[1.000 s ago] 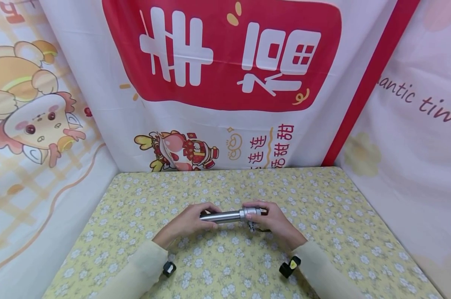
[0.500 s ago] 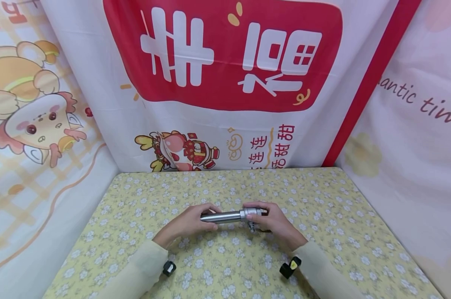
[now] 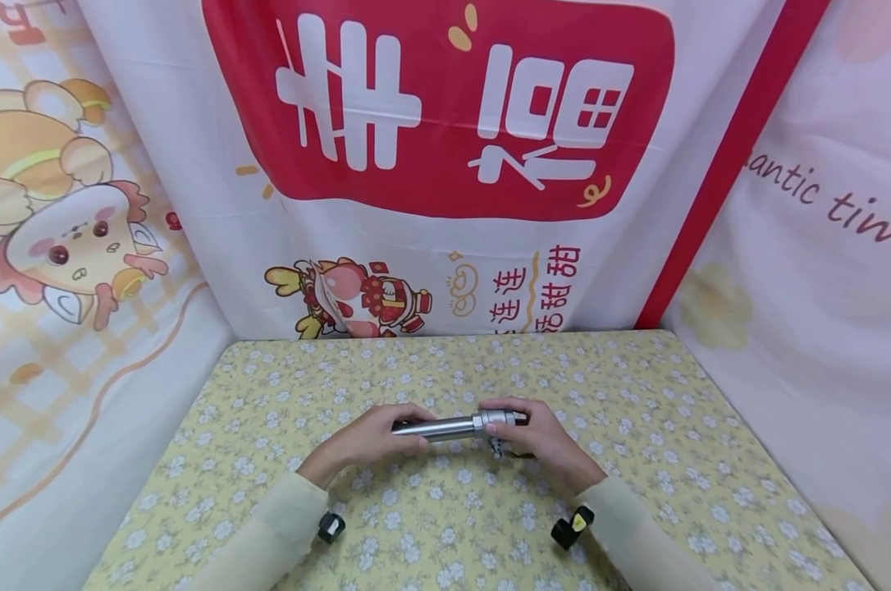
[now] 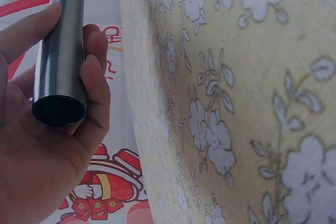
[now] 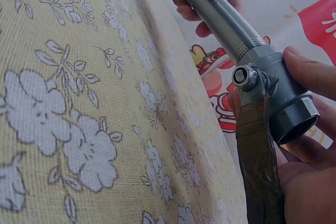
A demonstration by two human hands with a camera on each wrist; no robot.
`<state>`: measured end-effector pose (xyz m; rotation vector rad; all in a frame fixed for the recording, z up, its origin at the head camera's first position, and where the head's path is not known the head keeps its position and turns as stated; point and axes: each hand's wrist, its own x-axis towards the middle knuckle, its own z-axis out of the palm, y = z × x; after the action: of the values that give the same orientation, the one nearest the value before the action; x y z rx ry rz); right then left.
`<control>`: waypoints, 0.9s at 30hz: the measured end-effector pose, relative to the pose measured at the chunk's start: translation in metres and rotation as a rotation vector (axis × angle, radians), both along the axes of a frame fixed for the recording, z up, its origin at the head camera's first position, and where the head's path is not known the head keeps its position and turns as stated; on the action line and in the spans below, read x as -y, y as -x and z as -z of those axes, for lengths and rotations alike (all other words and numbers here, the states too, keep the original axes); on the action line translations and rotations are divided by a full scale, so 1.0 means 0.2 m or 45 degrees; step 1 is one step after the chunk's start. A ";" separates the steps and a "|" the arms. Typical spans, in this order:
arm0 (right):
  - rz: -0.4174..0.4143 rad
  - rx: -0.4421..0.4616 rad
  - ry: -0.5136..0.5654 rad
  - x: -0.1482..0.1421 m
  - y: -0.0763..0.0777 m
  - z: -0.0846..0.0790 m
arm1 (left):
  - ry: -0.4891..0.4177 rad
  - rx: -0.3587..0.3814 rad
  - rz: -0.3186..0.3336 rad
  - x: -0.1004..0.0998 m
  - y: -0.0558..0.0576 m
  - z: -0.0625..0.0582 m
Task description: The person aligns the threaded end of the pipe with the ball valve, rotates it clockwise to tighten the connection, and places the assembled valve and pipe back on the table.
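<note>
A straight metal pipe (image 3: 445, 428) is joined to a ball valve (image 3: 495, 422), and both hands hold the assembly over the table. My left hand (image 3: 379, 435) grips the pipe near its free end; in the left wrist view the dark open end (image 4: 59, 110) points toward the palm. My right hand (image 3: 532, 431) holds the valve body (image 5: 286, 95), thumb on one side and fingers round the other. Threads (image 5: 249, 48) show where pipe and valve meet. The valve's lever handle (image 5: 256, 156), brown-wrapped, hangs from a stem with a nut (image 5: 244, 77).
The table (image 3: 445, 525) has a yellow floral cloth. Behind it hangs a white and red printed curtain (image 3: 445, 230); printed cloths also close off the left and right sides. Each wrist carries a small black device near the sleeve.
The left hand and its wrist have shifted very slightly left along the pipe, showing a bit more of its end. The right hand and valve look the same.
</note>
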<state>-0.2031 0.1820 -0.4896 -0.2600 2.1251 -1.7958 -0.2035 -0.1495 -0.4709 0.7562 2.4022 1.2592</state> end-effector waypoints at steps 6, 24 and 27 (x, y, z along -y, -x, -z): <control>-0.018 0.012 0.000 0.00 0.00 0.00 | -0.006 0.008 0.002 0.00 0.00 0.00; -0.021 -0.044 -0.002 0.00 0.00 -0.01 | -0.031 0.072 -0.030 0.00 0.00 0.01; -0.020 -0.046 0.000 0.00 0.00 -0.01 | -0.024 0.056 -0.031 0.00 0.00 0.00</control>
<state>-0.2036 0.1810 -0.4884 -0.3104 2.1418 -1.7952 -0.2031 -0.1494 -0.4715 0.6993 2.3747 1.2956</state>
